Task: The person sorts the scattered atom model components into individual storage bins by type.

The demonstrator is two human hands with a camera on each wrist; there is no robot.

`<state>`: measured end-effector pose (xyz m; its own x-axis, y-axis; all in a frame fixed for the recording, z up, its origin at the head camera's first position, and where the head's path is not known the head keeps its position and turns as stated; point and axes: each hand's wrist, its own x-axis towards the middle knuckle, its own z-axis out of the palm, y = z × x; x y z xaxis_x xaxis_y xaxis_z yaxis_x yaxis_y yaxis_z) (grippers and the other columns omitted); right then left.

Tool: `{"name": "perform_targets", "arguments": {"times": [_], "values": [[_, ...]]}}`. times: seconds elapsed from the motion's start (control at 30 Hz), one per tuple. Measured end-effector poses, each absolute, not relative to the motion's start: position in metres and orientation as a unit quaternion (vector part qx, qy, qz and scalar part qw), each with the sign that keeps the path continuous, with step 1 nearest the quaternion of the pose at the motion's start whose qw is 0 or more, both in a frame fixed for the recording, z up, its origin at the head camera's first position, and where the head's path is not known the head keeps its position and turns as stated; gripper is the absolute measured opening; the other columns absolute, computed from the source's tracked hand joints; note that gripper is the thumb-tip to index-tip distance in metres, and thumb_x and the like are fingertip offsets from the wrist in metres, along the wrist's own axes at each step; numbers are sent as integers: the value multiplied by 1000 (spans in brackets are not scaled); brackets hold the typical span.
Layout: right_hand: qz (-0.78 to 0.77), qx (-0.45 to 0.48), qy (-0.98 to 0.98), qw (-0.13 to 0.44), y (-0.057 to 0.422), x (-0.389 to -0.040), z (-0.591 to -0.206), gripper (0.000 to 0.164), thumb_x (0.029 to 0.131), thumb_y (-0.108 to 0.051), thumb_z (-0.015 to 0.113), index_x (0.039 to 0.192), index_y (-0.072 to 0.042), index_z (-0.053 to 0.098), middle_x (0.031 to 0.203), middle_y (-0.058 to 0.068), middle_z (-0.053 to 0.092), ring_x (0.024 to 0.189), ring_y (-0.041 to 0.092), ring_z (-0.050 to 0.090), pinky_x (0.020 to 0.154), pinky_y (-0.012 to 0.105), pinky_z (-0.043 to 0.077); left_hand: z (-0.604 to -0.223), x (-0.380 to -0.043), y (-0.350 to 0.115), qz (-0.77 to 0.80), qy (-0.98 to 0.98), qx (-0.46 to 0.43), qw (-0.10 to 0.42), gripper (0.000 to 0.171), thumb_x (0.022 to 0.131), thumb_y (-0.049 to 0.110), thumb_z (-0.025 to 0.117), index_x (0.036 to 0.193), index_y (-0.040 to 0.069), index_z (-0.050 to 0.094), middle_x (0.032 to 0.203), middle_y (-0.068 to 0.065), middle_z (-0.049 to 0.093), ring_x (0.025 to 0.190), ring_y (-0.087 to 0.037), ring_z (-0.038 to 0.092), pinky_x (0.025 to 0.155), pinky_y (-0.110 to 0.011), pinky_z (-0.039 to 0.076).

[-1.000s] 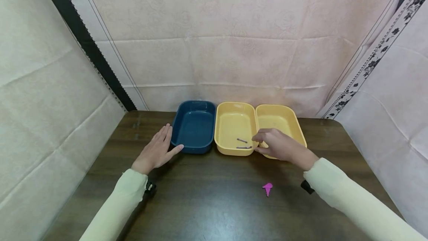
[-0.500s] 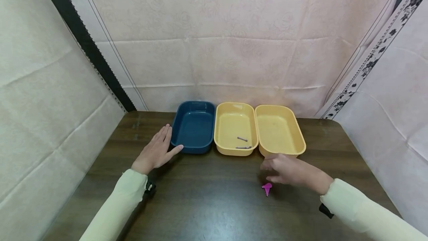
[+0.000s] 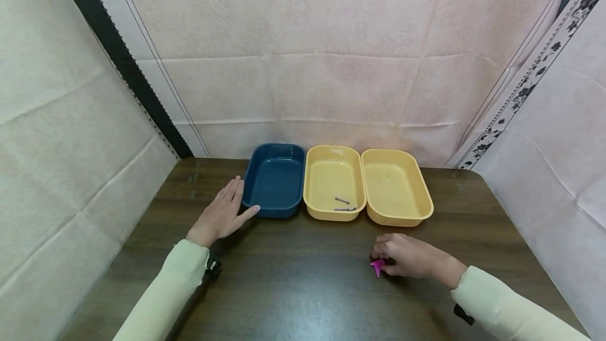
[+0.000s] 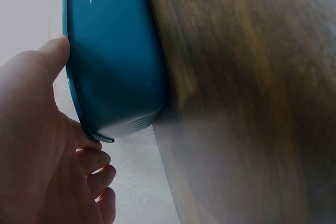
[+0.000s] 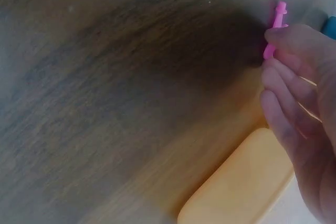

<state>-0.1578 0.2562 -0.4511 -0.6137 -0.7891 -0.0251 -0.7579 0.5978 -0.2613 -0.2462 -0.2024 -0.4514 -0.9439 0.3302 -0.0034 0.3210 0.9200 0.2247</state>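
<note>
My right hand [image 3: 411, 258] is low over the table in front of the right yellow tray, with thumb and forefinger pinching a small pink plastic piece [image 3: 377, 266]. In the right wrist view the piece [image 5: 281, 9] looks slim, with little knobs, and its middle is partly covered by the thumb. My left hand [image 3: 221, 213] lies with straight fingers along the left side of the blue tray [image 3: 273, 212], its thumb at the near rim. The left wrist view has the thumb and a fingertip touching the rim of that tray [image 4: 115, 51].
Beside the blue tray stand the middle yellow tray [image 3: 331, 216] and the right yellow tray [image 3: 397, 221], in a row at the back of the brown table [image 3: 284, 278]. Two thin purplish-grey pieces [image 3: 345, 209] lie in the middle one. Pale cloth [image 3: 303, 88] hangs behind.
From the gap between the two yellow trays, my right hand has come down toward me to the pink piece and taken hold of it. My left hand has stayed put.
</note>
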Motion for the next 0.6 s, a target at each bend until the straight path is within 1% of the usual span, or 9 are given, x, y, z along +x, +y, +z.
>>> {"name": "perform_targets", "arguments": {"times": [0.1,0.23,0.37,0.5,0.6], "values": [[-117,-434,891,66,255,-158,-453,11,81,-12,73,89,-17,68,85,-10,60,74,0,54,64,13,48,-451,-247,-202,112,979,167,22,97,92,73,32,156,4,4,165,-14,2,152,-35,8,122,-55,16],[-115,-434,892,55,253,-159,-453,13,77,-9,71,83,-19,66,80,-12,56,70,-3,49,60,11,44,-451,-247,-203,113,979,166,21,98,92,73,31,156,5,4,165,-14,2,152,-34,8,122,-54,16],[-105,-436,893,21,253,-160,-452,15,74,-9,72,75,-22,63,74,-12,53,65,-6,44,56,9,39,-452,-247,-203,112,980,165,21,98,91,74,31,156,5,3,165,-14,2,152,-34,8,122,-54,15],[-105,-436,894,-6,253,-162,-444,17,71,-9,72,72,-21,61,72,-12,53,64,-6,43,55,9,38,-453,-247,-203,111,980,165,21,98,91,74,30,156,5,4,165,-14,1,152,-34,8,122,-54,15],[-104,-428,897,-5,254,-164,-436,14,72,-8,71,75,-19,63,73,-11,54,65,-6,44,56,10,40,-453,-248,-203,111,980,165,21,98,91,74,31,156,5,3,165,-13,1,152,-34,8,122,-54,16]]}}
